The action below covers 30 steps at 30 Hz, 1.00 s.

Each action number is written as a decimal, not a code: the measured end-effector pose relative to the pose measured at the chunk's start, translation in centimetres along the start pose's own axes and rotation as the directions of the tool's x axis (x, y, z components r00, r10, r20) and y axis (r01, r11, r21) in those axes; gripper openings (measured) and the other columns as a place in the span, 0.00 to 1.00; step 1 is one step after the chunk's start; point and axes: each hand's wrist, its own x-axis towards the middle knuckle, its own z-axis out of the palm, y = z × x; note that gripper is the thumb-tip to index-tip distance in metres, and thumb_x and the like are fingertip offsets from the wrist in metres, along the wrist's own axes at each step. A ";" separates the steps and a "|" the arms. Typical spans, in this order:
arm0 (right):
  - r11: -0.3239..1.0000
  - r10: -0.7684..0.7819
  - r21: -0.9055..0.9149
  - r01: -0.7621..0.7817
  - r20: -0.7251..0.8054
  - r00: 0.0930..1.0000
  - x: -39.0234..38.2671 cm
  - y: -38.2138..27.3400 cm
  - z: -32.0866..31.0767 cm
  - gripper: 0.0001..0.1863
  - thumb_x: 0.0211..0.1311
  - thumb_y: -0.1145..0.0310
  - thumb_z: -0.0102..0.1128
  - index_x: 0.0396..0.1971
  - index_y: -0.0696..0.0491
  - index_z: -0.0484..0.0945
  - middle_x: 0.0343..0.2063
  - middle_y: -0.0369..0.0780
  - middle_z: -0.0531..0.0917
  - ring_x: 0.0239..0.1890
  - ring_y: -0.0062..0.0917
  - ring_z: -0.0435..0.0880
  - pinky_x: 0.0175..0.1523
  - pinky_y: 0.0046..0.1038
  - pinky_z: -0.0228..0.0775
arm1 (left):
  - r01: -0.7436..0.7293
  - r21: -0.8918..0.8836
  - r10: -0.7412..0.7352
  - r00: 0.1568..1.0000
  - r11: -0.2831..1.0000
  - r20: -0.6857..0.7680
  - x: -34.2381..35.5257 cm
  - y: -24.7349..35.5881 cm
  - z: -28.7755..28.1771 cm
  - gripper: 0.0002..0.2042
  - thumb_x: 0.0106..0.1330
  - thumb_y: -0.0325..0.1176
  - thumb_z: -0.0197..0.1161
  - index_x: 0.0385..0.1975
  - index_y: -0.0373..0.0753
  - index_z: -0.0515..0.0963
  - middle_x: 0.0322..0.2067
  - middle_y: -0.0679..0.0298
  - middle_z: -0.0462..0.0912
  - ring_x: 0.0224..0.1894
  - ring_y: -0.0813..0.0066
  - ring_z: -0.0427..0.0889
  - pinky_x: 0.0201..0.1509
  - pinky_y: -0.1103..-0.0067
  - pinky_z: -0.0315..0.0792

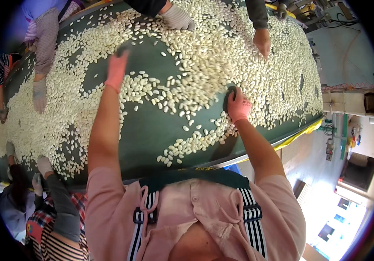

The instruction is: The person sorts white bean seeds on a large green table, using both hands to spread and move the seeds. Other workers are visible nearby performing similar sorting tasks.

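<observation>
Many white beans (pixel 195 69) are spread over a dark green belt-like surface (pixel 143 126). My left hand (pixel 117 69), in a pink glove with dark fingertips, is blurred over a bare patch at the upper left of centre, beside scattered beans. My right hand (pixel 237 105), gloved the same way, is at the right of centre along the edge of the bean pile, its fingers curled together; what they hold, if anything, is hidden. Some beans just above and left of it are blurred.
Co-workers' hands reach over the beans: gloved at top centre (pixel 178 17), bare at top right (pixel 261 41), gloved at left (pixel 40 95) and lower left (pixel 44 165). Yellow sheeting (pixel 300 132) lines the near right edge; a shelf-like fixture (pixel 352 102) stands beyond.
</observation>
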 end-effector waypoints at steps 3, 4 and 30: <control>1.000 0.003 -0.004 -0.003 0.002 1.000 -0.1 -0.1 0.1 0.15 0.67 0.59 0.49 0.50 0.47 0.75 0.36 0.45 0.85 0.37 0.43 0.84 0.43 0.42 0.74 | 0.066 0.712 0.376 0.813 0.699 -0.445 -2.0 -4.5 -8.0 0.27 0.60 0.44 0.63 0.57 0.37 0.74 0.50 0.48 0.79 0.54 0.53 0.76 0.62 0.66 0.68; 1.000 -0.002 -0.025 0.002 -0.005 1.000 -0.2 -0.1 0.1 0.16 0.68 0.59 0.48 0.50 0.47 0.75 0.36 0.45 0.85 0.36 0.42 0.85 0.43 0.41 0.74 | 0.330 0.763 0.277 0.792 0.556 -0.544 -3.9 -3.9 -8.5 0.31 0.58 0.47 0.64 0.61 0.40 0.70 0.55 0.49 0.75 0.58 0.48 0.72 0.63 0.63 0.66; 0.996 -0.079 0.053 0.066 0.306 0.949 6.5 -14.1 -2.6 0.15 0.68 0.54 0.49 0.46 0.43 0.81 0.40 0.42 0.86 0.46 0.37 0.84 0.53 0.37 0.71 | 0.131 0.061 -0.117 0.975 0.990 -0.187 -22.6 -1.5 -7.3 0.19 0.66 0.32 0.60 0.56 0.32 0.75 0.50 0.56 0.82 0.51 0.66 0.81 0.58 0.74 0.71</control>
